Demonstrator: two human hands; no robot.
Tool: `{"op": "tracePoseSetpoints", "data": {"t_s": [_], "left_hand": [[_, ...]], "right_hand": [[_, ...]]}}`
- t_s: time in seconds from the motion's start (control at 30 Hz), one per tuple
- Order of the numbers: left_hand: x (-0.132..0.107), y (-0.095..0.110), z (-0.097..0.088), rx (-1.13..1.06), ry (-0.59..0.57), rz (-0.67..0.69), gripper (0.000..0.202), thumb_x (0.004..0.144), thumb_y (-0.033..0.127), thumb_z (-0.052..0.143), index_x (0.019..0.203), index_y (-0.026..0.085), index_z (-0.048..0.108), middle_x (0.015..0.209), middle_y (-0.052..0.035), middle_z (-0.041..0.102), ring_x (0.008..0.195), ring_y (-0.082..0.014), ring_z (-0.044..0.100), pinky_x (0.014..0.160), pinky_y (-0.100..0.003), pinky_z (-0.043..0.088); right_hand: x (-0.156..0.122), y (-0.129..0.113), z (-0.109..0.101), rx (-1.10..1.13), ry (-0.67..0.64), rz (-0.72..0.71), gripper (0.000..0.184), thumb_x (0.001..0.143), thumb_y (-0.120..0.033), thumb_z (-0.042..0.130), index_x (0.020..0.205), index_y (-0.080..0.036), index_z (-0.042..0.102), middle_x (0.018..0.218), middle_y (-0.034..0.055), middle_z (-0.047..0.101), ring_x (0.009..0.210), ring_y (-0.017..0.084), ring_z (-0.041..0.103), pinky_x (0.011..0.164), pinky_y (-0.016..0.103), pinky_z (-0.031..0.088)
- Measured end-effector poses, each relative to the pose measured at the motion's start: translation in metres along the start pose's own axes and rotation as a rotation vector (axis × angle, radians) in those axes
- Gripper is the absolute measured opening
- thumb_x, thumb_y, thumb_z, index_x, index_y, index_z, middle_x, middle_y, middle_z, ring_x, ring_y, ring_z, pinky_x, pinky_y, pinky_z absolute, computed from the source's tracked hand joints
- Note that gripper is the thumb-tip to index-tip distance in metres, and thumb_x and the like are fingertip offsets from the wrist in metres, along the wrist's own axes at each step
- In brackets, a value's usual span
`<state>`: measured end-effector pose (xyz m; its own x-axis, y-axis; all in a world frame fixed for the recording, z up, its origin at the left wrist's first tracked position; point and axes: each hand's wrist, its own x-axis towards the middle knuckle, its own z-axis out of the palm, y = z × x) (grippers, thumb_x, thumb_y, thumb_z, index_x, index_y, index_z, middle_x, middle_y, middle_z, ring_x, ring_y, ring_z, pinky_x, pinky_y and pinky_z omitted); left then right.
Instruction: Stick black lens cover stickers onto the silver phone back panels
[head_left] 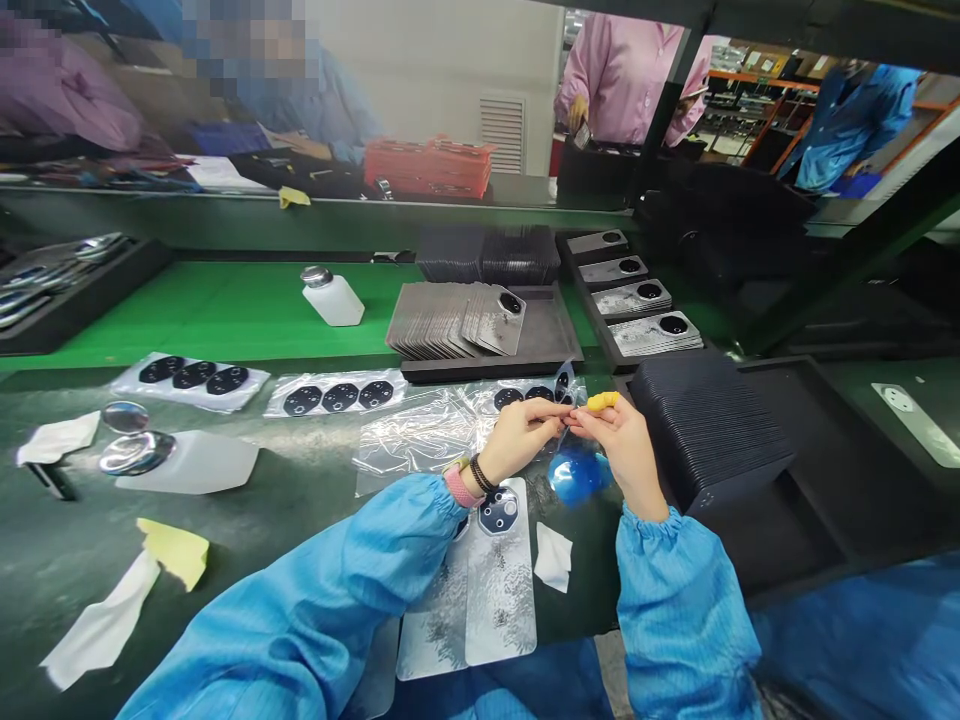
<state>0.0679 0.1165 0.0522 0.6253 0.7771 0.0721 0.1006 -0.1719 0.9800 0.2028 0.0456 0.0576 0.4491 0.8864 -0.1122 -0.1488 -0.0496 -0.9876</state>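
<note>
My left hand [521,437] and my right hand [624,445] meet over the bench, both closed with thumb and fingertips pinched together. What lies between the fingertips is too small to make out. A yellow finger cot [603,401] covers one right fingertip. Just behind the fingers, a clear strip with black octagonal camera covers [508,398] has its right end tilted up. Below the hands is a shiny blue round film [576,476]; whether it touches them, I cannot tell. Silver phone back panels [501,590] with dark camera rings lie under my left forearm.
Behind stands a tray [551,330] of stacked grey panels [450,318]. To the right are black stacked trays [712,430] and a panel rack [619,290]. White bottles [199,462], sticker strips [337,397] and paper scraps [553,557] lie about. Co-workers [622,75] stand beyond.
</note>
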Motion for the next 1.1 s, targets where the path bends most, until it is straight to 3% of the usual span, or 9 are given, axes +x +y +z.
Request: {"op": "tracePoseSetpoints", "data": {"t_s": [0.1, 0.2, 0.4, 0.6, 0.9, 1.1], "left_hand": [[-0.001, 0.002, 0.001, 0.003, 0.029, 0.016, 0.018, 0.075, 0.012, 0.057, 0.083, 0.016, 0.072, 0.086, -0.004, 0.074, 0.079, -0.0183, 0.07, 0.076, -0.027, 0.057], [-0.001, 0.002, 0.002, -0.011, 0.043, 0.017, 0.009, 0.077, 0.016, 0.059, 0.079, 0.015, 0.068, 0.08, -0.0041, 0.074, 0.076, -0.0182, 0.071, 0.073, -0.028, 0.057], [0.0, 0.001, 0.002, -0.024, 0.041, 0.003, 0.006, 0.075, 0.015, 0.061, 0.069, 0.014, 0.063, 0.069, -0.0014, 0.069, 0.067, -0.0154, 0.068, 0.066, -0.024, 0.055], [0.0, 0.001, 0.002, -0.038, 0.024, -0.026, 0.008, 0.074, 0.016, 0.061, 0.067, 0.015, 0.063, 0.065, 0.0002, 0.067, 0.061, -0.0128, 0.063, 0.061, -0.021, 0.052], [0.009, 0.0, -0.003, -0.025, -0.027, -0.139, 0.011, 0.08, 0.01, 0.056, 0.069, 0.014, 0.056, 0.068, -0.0026, 0.069, 0.064, -0.013, 0.068, 0.057, -0.02, 0.054], [0.014, -0.007, 0.003, 0.217, -0.056, -0.246, 0.015, 0.088, 0.009, 0.051, 0.075, 0.012, 0.057, 0.063, 0.0014, 0.062, 0.045, -0.008, 0.057, 0.044, -0.018, 0.048]], "right_hand": [[0.0, 0.0, 0.0, 0.001, 0.007, -0.015, 0.045, 0.052, -0.044, 0.082, 0.074, -0.021, 0.051, 0.067, -0.0023, 0.067, 0.07, 0.019, 0.073, 0.073, 0.034, 0.062], [-0.001, 0.0, 0.001, -0.02, 0.008, -0.041, 0.042, 0.054, -0.042, 0.081, 0.075, -0.021, 0.051, 0.07, -0.0011, 0.069, 0.068, 0.019, 0.072, 0.071, 0.034, 0.062], [-0.005, 0.002, 0.004, -0.22, 0.004, -0.246, 0.023, 0.068, -0.034, 0.067, 0.082, -0.022, 0.053, 0.099, 0.0058, 0.072, 0.07, 0.017, 0.071, 0.068, 0.031, 0.06], [-0.005, 0.004, 0.005, -0.47, 0.042, -0.424, 0.012, 0.075, -0.034, 0.059, 0.076, -0.023, 0.055, 0.079, 0.0036, 0.071, 0.074, 0.019, 0.07, 0.071, 0.033, 0.058], [-0.001, 0.004, -0.002, -0.593, 0.008, -0.408, 0.005, 0.08, -0.028, 0.051, 0.081, -0.023, 0.051, 0.088, 0.0044, 0.068, 0.077, 0.018, 0.068, 0.069, 0.029, 0.055], [0.004, 0.004, -0.013, -1.144, -0.066, -0.319, 0.01, 0.08, -0.014, 0.047, 0.084, -0.022, 0.052, 0.086, 0.0037, 0.067, 0.079, 0.019, 0.066, 0.069, 0.028, 0.05]]}}
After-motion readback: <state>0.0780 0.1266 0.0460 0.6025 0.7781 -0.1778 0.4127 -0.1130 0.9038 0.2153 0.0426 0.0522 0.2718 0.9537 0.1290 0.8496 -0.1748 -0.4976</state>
